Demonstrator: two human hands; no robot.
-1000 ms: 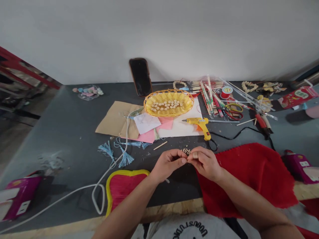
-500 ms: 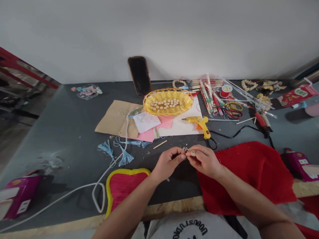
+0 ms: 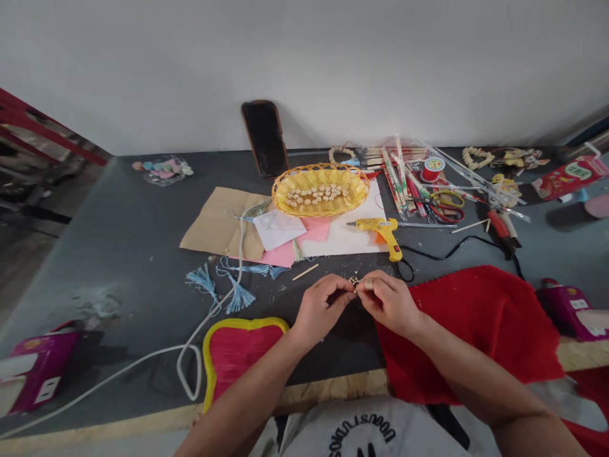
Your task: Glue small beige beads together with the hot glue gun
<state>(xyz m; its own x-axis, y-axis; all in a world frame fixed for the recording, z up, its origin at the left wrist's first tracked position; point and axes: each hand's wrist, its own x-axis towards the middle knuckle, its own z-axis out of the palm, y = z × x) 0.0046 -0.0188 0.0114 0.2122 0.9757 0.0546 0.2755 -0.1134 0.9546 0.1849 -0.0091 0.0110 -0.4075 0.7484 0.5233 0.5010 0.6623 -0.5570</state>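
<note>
Between my fingertips is a small flower-like cluster of pale pieces (image 3: 354,280), held just above the dark table near its front. My left hand (image 3: 323,306) pinches its left side, thumb against forefinger. From the right, my right hand (image 3: 389,303) pinches it too, and the fingers hide part of it. Similar small pale flower pieces (image 3: 318,194) lie in a yellow woven basket (image 3: 321,212) farther back. A yellow glue gun (image 3: 380,230) rests beyond my right hand, with a short wooden stick (image 3: 305,272) beyond my left.
Red cloth (image 3: 480,330) lies under my right forearm. A white cable (image 3: 209,320) loops across the left, near blue tassels (image 3: 240,297) and a yellow-edged pink piece (image 3: 242,355). Scissors (image 3: 447,206), a red thread spool (image 3: 432,170) and pliers (image 3: 502,228) are back right. A phone (image 3: 265,136) leans on the wall.
My fingers have shifted slightly around the small cluster, and more of it shows now. The whole view has moved a little; the things on the table stay where they were.
</note>
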